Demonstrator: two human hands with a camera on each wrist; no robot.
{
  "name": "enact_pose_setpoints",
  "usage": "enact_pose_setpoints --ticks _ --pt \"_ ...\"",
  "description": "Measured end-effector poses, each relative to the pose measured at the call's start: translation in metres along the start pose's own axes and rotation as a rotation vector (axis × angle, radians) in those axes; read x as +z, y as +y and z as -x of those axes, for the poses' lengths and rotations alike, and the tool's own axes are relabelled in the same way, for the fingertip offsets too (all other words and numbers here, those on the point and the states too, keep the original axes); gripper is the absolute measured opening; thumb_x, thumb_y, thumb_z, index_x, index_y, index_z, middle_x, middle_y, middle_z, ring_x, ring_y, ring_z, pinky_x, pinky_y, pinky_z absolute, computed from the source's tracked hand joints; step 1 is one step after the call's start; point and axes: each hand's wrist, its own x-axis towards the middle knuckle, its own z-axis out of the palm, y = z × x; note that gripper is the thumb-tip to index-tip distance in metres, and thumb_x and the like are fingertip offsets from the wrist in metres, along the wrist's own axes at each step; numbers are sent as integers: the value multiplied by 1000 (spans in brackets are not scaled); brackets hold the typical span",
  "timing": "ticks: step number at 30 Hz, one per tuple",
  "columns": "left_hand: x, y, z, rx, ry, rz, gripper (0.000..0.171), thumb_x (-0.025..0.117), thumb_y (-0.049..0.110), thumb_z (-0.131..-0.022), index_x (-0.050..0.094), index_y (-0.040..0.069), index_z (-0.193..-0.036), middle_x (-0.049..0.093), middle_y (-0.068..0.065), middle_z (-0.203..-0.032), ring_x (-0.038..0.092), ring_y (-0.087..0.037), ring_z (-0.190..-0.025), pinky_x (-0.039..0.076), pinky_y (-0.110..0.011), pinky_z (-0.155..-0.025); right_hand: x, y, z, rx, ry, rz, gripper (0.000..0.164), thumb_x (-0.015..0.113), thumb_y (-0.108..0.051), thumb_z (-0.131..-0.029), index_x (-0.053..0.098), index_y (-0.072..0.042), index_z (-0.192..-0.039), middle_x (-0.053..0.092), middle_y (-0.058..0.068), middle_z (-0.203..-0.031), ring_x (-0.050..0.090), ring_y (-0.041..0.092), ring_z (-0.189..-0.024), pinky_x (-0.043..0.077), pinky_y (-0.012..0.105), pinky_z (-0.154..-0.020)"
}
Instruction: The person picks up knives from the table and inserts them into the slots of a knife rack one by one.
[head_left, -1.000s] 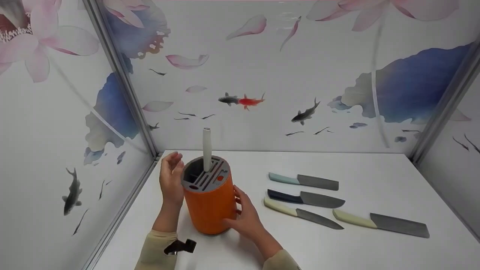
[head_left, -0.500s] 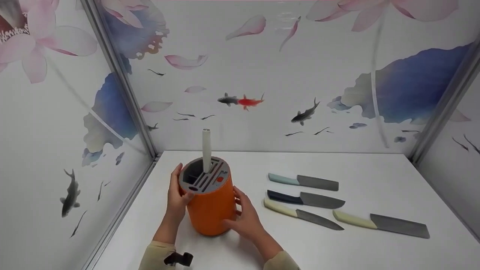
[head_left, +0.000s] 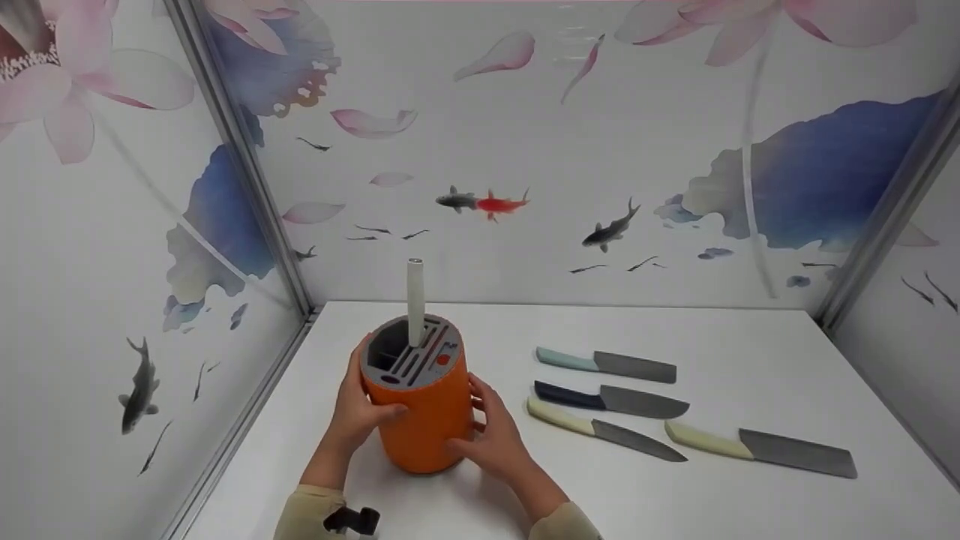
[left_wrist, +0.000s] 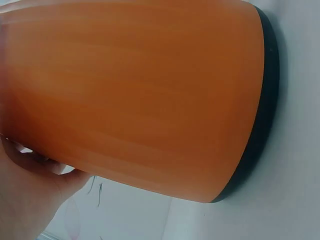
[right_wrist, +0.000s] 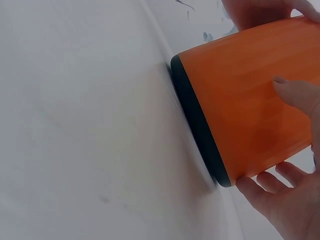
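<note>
An orange knife block (head_left: 424, 420) with a grey slotted top stands on the white table (head_left: 750, 337), near its front left. One white knife handle (head_left: 415, 300) sticks up from a slot. My left hand (head_left: 358, 409) grips the block's left side, thumb across the front. In the left wrist view the block (left_wrist: 140, 95) fills the frame above my left hand (left_wrist: 25, 195). My right hand (head_left: 491, 433) cups the block's right side. In the right wrist view my right hand (right_wrist: 295, 150) has its thumb and fingers round the block (right_wrist: 250, 110), near the black base (right_wrist: 197, 125).
Several knives lie flat to the right of the block: a pale teal-handled one (head_left: 607, 363), a navy-handled one (head_left: 611, 397), a cream-handled one (head_left: 604, 427) and a cream-handled cleaver (head_left: 761, 448). Printed walls close in the table at the left, back and right.
My left hand came down from beside the block's top, where it was raised and open, and now grips the block's left side. The right hand stayed on the block.
</note>
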Motion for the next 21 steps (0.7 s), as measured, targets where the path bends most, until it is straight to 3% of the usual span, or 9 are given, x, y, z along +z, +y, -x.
enact_pose_setpoints --ticks 7,14,21 --pt "7 4 1 18 31 -24 117 97 12 -71 30 18 -166 57 -8 -155 58 -13 -134 49 -22 -111 -6 2 -2 5 -10 -9 99 90 -27 -86 32 -35 -165 45 4 -165 49 33 -146 49 56 -117" --pt "11 5 0 17 33 -22 116 98 11 -70 31 20 -165 57 -7 -154 58 -14 -134 50 -21 -110 -18 2 0 47 -63 4 107 94 -40 -81 29 -43 -165 42 -3 -167 48 30 -150 50 52 -117" --pt "8 6 3 -26 34 -48 117 99 12 -71 29 21 -165 56 -7 -156 57 -15 -135 50 -19 -108 -34 0 10 30 -87 40 105 93 -34 -83 30 -33 -167 42 9 -168 47 39 -150 51 56 -115"
